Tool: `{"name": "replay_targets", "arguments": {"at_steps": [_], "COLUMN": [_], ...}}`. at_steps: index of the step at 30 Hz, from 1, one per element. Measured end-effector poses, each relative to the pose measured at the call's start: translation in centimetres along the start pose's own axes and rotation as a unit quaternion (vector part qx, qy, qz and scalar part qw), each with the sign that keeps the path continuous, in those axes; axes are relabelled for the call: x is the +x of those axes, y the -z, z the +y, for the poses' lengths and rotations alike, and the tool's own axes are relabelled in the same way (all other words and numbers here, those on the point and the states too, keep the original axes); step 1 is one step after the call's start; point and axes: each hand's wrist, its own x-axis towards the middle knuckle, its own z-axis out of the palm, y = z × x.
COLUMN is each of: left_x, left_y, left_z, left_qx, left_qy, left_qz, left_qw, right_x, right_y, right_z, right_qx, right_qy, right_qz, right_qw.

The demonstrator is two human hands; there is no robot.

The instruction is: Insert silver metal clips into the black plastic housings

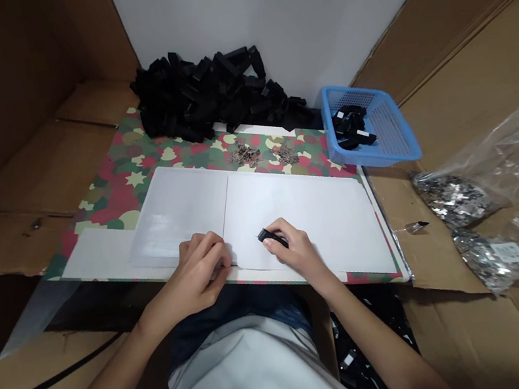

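A small black plastic piece (pixel 271 239) is gripped between the fingers and thumb of the right hand (pixel 296 251), just above the lower edge of a white sheet (pixel 302 214). The left hand (pixel 201 269) is curled on the sheet's edge close beside it (whether anything is enclosed in it cannot be told). Two small heaps of metal bits (pixel 243 154) are laid on a camouflage-patterned board (pixel 133 156) beyond the sheet, and a large pile of black pieces (pixel 203 94) is heaped behind them. More black pieces are held in a blue plastic basket (pixel 368 130), while clear bags of metal parts (pixel 454 198) are laid on cardboard (pixel 447 243) to the right.
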Motion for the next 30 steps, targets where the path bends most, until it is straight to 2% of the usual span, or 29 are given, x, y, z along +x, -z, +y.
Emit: {"name": "replay_targets", "arguments": {"at_steps": [5, 8, 11, 14, 16, 18, 20, 23, 25, 30], "left_x": [-0.2, -0.5, -1.0, -1.2, -0.7, 0.0, 0.6, 1.2, 1.2, 1.1], "left_y": [0.4, 1.3, 1.7, 0.7, -0.6, -2.1, -3.2, -4.0, -4.0, -3.8], "left_z": [-1.1, -1.3, -0.4, 1.9, 3.9, 5.7, 6.9, 7.5, 7.3, 7.0], "left_qx": [-0.114, -0.249, -0.376, -0.492, -0.541, -0.546, -0.524, -0.484, -0.470, -0.452], "left_qy": [-0.019, -0.019, -0.012, 0.015, 0.051, 0.077, 0.089, 0.088, 0.086, 0.096], "left_qz": [0.022, 0.073, 0.139, 0.204, 0.250, 0.296, 0.332, 0.359, 0.366, 0.372], "left_qw": [0.993, 0.966, 0.916, 0.846, 0.801, 0.780, 0.779, 0.793, 0.798, 0.805], "right_x": [0.0, 0.0, -0.3, -0.7, -0.9, -1.2, -1.4, -1.8, -2.0, -2.1], "right_y": [0.0, 0.2, 0.3, -0.4, -1.7, -3.5, -5.2, -6.7, -7.1, -7.0], "right_z": [0.5, 0.9, 0.6, -0.9, -2.4, -3.9, -5.1, -6.2, -6.3, -6.2], "right_qx": [0.015, 0.043, 0.074, 0.161, 0.258, 0.338, 0.392, 0.439, 0.440, 0.402], "right_qy": [0.005, 0.006, 0.003, -0.006, -0.022, -0.046, -0.073, -0.105, -0.109, -0.101], "right_qz": [-0.004, -0.012, -0.003, 0.041, 0.084, 0.129, 0.154, 0.173, 0.171, 0.146], "right_qw": [1.000, 0.999, 0.997, 0.986, 0.962, 0.931, 0.904, 0.875, 0.875, 0.898]}}
